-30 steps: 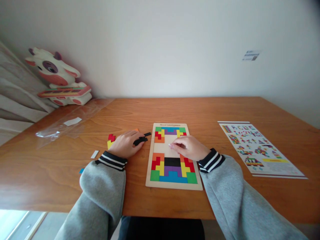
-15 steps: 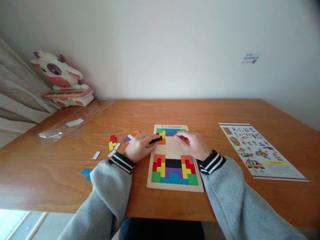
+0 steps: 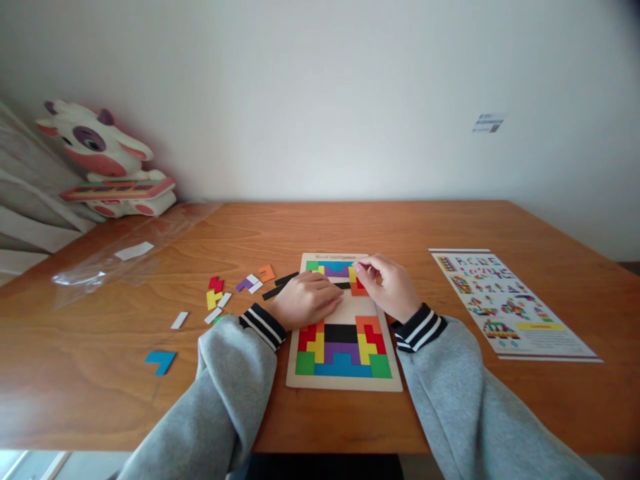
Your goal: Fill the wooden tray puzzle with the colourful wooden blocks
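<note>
Over puzzle board [image 3: 350, 305], left hand [image 3: 306, 300] by black strip [image 3: 343, 285], grip hidden, right hand [image 3: 389, 287] pinched, contents unclear

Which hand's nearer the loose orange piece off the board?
Left. The left hand is across the left edge of the board, right of and slightly below the loose orange piece in view; the right hand is over the board's right edge, farther off.

Wooden puzzle board [image 3: 345, 385] lies flat, its middle bare

Coloured pieces [image 3: 337, 369] fill the board's near end, with a black block [image 3: 340, 333] at their centre. More colours line its far end. A black strip [image 3: 343, 285], partly hidden, lies across its far half. Two loose black strips [image 3: 273, 292] lie slanted just left of it.
</note>
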`<move>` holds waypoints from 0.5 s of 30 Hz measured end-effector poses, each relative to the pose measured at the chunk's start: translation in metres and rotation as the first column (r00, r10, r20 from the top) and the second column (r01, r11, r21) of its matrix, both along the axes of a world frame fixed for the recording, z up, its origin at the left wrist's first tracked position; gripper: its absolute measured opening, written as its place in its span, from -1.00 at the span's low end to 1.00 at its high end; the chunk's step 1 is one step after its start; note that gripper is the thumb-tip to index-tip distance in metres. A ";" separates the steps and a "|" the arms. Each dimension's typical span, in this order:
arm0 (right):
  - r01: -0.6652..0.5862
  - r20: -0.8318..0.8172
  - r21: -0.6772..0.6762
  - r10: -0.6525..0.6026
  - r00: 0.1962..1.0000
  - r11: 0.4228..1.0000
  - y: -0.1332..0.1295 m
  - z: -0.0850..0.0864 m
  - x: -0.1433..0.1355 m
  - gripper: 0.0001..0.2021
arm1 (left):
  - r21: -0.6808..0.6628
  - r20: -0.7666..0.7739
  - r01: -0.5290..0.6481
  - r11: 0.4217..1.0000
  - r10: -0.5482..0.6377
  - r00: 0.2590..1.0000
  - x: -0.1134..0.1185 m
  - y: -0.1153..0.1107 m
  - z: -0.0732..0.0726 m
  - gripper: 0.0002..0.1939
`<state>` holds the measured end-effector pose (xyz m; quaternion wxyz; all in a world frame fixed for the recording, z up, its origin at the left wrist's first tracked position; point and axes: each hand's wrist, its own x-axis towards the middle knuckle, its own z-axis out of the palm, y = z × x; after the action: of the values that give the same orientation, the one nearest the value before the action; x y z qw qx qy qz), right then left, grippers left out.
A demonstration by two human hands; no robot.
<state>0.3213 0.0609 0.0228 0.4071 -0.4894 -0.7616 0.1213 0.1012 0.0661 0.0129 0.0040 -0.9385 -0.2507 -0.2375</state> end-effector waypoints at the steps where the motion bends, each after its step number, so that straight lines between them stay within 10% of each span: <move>1: -0.003 0.004 -0.004 0.003 1.000 1.000 0.000 0.000 0.000 -0.74 | 0.001 -0.018 0.008 1.000 -0.008 1.000 -0.001 -0.002 0.001 -0.76; 15: -0.055 0.023 0.024 0.054 0.998 0.998 0.000 0.001 -0.002 -0.74 | -0.034 -0.062 -0.053 0.998 0.051 0.997 0.000 -0.008 -0.001 -0.69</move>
<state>0.3191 0.0608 0.0242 0.4011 -0.4646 -0.7807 0.1174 0.1009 0.0579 0.0115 0.0009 -0.9383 -0.2789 -0.2042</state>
